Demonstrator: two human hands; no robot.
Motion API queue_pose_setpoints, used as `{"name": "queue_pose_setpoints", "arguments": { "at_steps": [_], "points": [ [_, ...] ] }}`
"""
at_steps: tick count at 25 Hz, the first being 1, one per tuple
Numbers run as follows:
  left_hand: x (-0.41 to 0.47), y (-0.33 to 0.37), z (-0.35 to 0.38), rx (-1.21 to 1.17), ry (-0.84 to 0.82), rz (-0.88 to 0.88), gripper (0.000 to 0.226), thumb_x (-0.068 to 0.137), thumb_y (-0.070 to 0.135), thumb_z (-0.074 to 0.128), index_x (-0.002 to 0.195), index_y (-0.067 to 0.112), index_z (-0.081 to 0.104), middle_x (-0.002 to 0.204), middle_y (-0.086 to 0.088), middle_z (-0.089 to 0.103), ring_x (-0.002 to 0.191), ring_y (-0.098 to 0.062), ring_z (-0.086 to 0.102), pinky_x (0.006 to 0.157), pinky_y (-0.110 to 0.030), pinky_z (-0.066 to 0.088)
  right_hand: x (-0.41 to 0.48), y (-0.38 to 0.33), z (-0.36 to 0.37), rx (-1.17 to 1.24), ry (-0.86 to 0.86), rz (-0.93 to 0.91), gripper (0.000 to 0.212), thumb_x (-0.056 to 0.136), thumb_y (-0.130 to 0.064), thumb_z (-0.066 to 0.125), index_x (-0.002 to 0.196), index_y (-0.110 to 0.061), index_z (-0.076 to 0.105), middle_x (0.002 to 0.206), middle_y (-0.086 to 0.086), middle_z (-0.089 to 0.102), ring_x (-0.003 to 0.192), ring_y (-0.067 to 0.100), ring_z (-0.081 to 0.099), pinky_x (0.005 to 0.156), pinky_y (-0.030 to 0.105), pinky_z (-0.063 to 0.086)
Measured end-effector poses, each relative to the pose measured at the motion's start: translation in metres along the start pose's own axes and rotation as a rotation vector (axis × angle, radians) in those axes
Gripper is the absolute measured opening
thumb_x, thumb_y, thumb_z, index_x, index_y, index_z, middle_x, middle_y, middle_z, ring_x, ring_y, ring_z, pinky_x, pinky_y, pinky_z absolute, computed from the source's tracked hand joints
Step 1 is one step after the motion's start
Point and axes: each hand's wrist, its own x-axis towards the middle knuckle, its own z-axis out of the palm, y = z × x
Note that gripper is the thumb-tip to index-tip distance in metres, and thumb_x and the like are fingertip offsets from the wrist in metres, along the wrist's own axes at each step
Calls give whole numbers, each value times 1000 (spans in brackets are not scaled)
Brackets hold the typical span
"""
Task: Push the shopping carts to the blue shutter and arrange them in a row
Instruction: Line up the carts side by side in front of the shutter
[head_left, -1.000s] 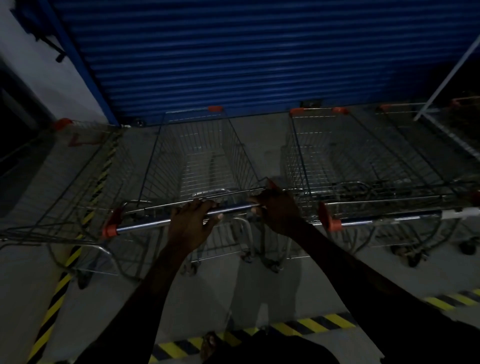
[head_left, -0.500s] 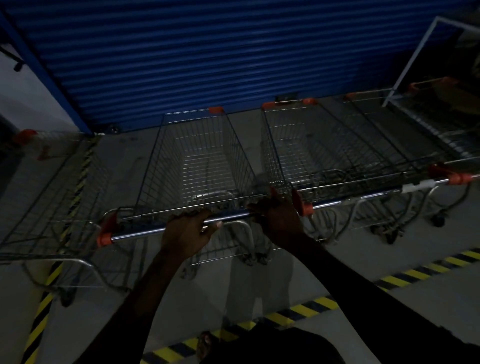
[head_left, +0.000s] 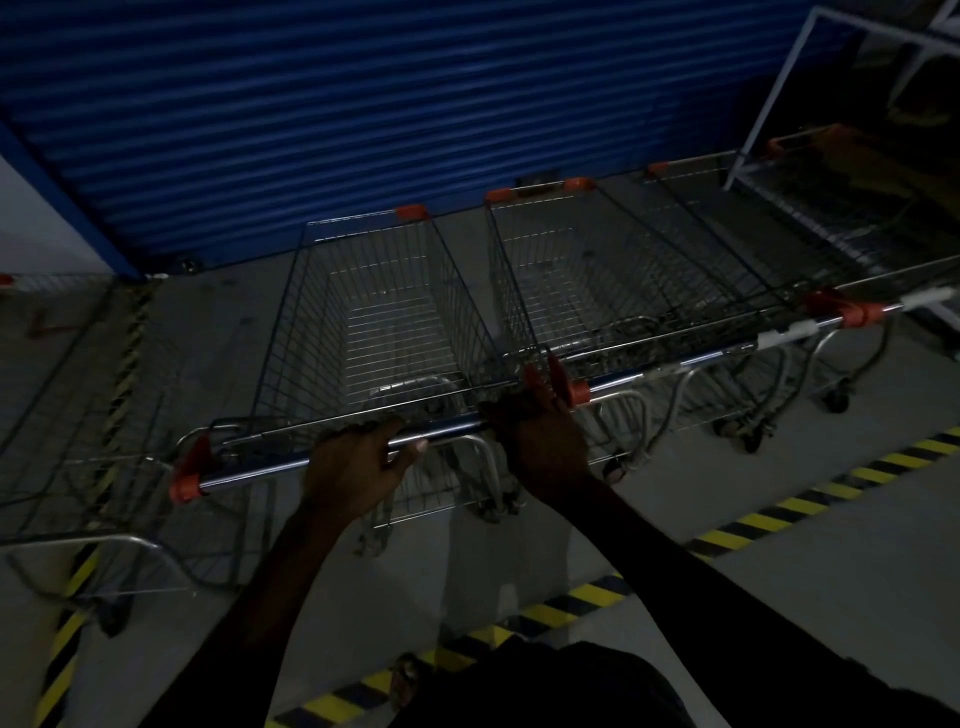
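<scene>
Steel carts, at least four; left hand and right hand fingers wrap one handle.

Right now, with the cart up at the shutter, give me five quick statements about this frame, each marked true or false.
1. The left hand and the right hand both hold the handle bar of one cart. True.
2. The blue shutter is rolled up. False: it is down, meeting the floor.
3. A second cart stands close on the held cart's right. True.
4. The handle bar's end caps are green. False: they are orange.
5. Yellow-and-black stripes mark the floor. True.
</scene>
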Motion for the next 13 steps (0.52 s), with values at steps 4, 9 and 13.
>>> {"name": "queue_pose_setpoints", "arguments": {
  "at_steps": [4, 9, 13],
  "points": [
    [-3, 0, -2, 0, -4, 8, 52, 94, 74, 37, 114, 34, 65, 71, 7, 70, 70, -17, 70, 65, -29, 52, -3, 0, 3, 5, 62, -8, 27, 91, -24, 68, 118, -25, 75, 110, 4, 75, 135, 40, 51, 126, 44, -9],
    [2, 6, -5, -43, -9, 55, 50, 94, 72, 38, 109, 33, 66, 69, 8, 68, 67, -14, 68, 60, -27, 49, -7, 12, 7, 24, 36, -21, 36, 95, -26, 53, 127, -26, 70, 109, 2, 75, 133, 42, 52, 120, 66, 17],
    [9, 7, -1, -82, -16, 103, 42, 96, 68, 43, 110, 35, 66, 74, 10, 67, 69, -10, 67, 60, -26, 46, -9, 18, 6, 13, 81, -27, 40, 83, -13, 74, 122, -23, 73, 101, 2, 75, 123, 40, 59, 114, 66, 31]
  ]
}}
